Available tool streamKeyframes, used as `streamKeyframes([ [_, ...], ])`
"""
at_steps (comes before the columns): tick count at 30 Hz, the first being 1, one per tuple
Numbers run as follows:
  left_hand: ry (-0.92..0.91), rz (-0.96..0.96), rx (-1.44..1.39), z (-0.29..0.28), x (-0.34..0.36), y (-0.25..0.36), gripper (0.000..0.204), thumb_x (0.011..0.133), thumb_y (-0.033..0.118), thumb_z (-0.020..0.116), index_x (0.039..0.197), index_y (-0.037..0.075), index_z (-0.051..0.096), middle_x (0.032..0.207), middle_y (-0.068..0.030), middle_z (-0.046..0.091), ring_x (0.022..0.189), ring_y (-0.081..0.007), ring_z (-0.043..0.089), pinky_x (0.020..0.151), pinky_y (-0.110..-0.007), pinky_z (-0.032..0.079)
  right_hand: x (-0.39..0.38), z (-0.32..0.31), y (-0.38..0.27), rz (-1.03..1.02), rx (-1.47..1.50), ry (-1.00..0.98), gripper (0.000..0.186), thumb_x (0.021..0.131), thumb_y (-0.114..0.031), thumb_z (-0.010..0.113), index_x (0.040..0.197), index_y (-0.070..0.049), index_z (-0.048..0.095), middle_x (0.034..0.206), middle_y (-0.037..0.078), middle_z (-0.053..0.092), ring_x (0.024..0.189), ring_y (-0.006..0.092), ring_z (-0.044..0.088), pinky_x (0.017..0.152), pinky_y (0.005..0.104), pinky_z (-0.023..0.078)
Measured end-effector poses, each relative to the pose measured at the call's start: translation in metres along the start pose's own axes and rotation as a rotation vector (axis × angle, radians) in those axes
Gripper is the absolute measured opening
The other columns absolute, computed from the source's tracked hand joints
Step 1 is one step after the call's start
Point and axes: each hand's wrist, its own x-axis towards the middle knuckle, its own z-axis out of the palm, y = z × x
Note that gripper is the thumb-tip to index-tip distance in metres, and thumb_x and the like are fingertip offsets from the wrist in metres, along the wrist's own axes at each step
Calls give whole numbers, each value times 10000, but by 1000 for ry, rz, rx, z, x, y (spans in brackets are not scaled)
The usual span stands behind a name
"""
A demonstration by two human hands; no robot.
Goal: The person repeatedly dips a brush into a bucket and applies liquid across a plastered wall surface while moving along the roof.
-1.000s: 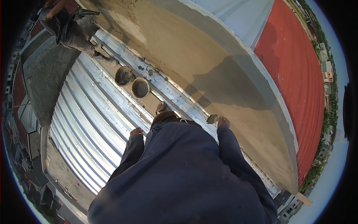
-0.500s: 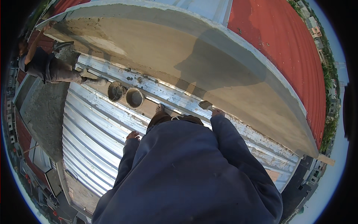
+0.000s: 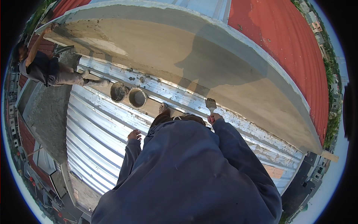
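Observation:
My right hand [image 3: 215, 118] is closed round the handle of a wide flat brush [image 3: 211, 104], whose grey, mortar-coated head points away from me toward the foot of the wall. The brush is held in front of the smooth, grey-brown plastered wall [image 3: 156, 41] and seems apart from it. Out to my left, my left hand [image 3: 134, 134] hangs over the corrugated metal roof [image 3: 93, 130], fingers loosely apart and holding nothing. Beyond it, two mortar-stained buckets, one dark [image 3: 118, 92] and one holding grey contents [image 3: 137, 98], stand side by side near my foot.
At the far left a co-worker [image 3: 44, 69] stands with one arm raised to the wall's top edge. A rough grey slab [image 3: 46, 115] borders the metal sheets on the left. Red roofing [image 3: 279, 56] lies beyond the wall. At the right the roof edge drops toward a street [image 3: 298, 186].
My right hand has turned the brush from pointing left to pointing up the picture, drawing it slightly nearer. The view has shifted a little. My left hand stays low with fingers apart.

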Motion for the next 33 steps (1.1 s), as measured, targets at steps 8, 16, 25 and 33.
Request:
streamKeyframes([
  [8, 15, -99, -63, 8, -30, -14, 275, 906, 271, 580, 1094, 79, 639, 915, -41, 674, 703, -140, 590, 567, -318, 482, -3, 13, -9, -38, -381, -56, 151, 790, -54, 495, 907, 21, 555, 795, 125, 604, 582, 191, 566, 424, 312, 433],
  [16, 52, -161, -186, 23, -43, -61, 217, 893, 274, 601, 1006, 92, 637, 875, -32, 668, 640, -127, 575, 551, -310, 487, -6, 32, -34, -178, -791, 7, 215, 860, -197, 456, 774, -17, 537, 647, 88, 539, 441, 164, 476, 351, 312, 344],
  [25, 51, -357, -348, 56, -59, -150, 241, 881, 298, 611, 1009, 99, 659, 851, -27, 675, 632, -140, 578, 572, -342, 487, -47, 92, -83, -262, -1284, 20, 149, 867, -200, 463, 835, -69, 527, 656, 63, 520, 446, 149, 472, 357, 305, 339],
  [33, 146, -359, -431, 70, -80, -158, 178, 878, 216, 611, 882, 46, 661, 668, -37, 608, 506, -145, 547, 456, -300, 428, -41, 161, -104, -337, -1414, -18, 106, 822, -158, 487, 877, -71, 511, 650, 36, 506, 442, 116, 469, 356, 271, 334],
])
